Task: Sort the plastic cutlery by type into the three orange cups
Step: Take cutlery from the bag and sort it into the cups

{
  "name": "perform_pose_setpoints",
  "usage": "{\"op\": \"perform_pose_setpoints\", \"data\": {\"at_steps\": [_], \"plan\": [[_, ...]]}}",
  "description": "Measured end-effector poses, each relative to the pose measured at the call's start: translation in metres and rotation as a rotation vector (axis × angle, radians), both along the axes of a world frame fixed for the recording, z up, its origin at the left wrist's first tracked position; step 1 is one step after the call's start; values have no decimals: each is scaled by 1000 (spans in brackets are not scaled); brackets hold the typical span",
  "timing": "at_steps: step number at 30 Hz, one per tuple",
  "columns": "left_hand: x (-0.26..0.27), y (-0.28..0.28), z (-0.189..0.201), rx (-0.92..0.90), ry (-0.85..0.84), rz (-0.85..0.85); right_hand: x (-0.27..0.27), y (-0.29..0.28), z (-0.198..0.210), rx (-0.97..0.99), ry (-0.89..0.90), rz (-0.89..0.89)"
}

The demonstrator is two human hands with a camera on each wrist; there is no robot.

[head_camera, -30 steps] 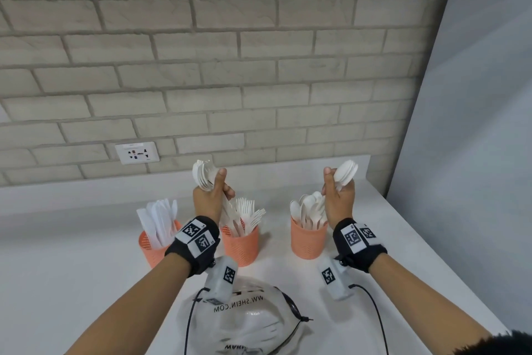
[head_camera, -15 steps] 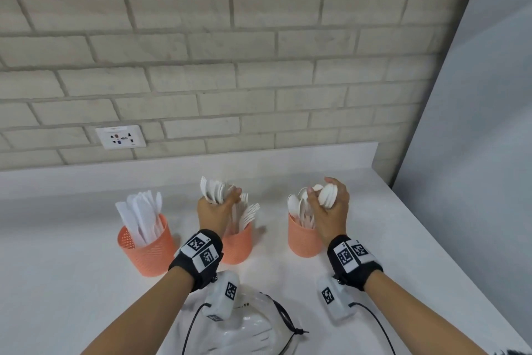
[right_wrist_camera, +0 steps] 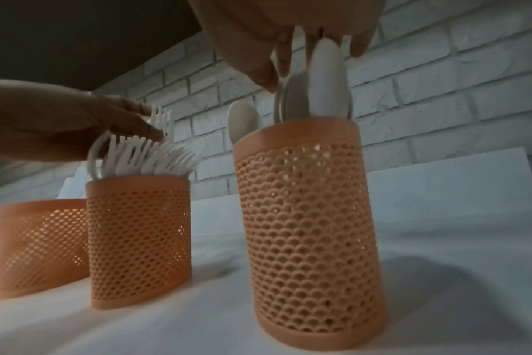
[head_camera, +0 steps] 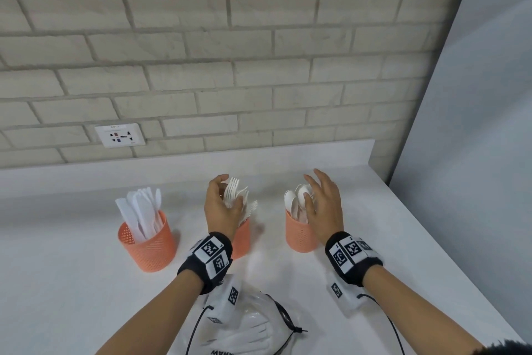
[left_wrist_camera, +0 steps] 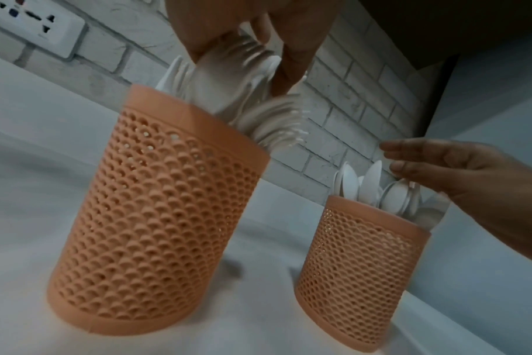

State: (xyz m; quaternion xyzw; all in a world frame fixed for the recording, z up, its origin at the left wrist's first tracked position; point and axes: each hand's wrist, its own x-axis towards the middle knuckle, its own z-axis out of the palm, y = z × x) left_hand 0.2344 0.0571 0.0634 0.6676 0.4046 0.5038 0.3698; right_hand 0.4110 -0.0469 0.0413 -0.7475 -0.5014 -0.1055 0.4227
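Note:
Three orange mesh cups stand in a row on the white counter. The left cup holds knives. The middle cup holds forks. The right cup holds spoons. My left hand hovers over the forks, fingers loose and touching their heads. Over the spoons, my right hand is spread with straight fingers that brush the bowls.
A clear plastic bag with white items lies at the near edge between my forearms. A brick wall with a socket backs the counter. A grey panel closes the right side, where the counter edge runs diagonally.
Both hands came down from above the cups, lowering a bunch of forks and a bunch of spoons into them. Both fists have since opened off the bunches.

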Motion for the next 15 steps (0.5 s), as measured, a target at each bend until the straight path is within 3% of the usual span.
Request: {"op": "perform_pose_setpoints", "data": {"at_steps": [5,11,15], "plan": [[-1,1,-8,106,278,38,-5,1,0,-331,-127,11],[-5,0,-4,94,583,164,-6,0,2,-439,-143,-10],[-9,-1,4,156,457,212,-6,-2,12,-421,-137,1]]}}
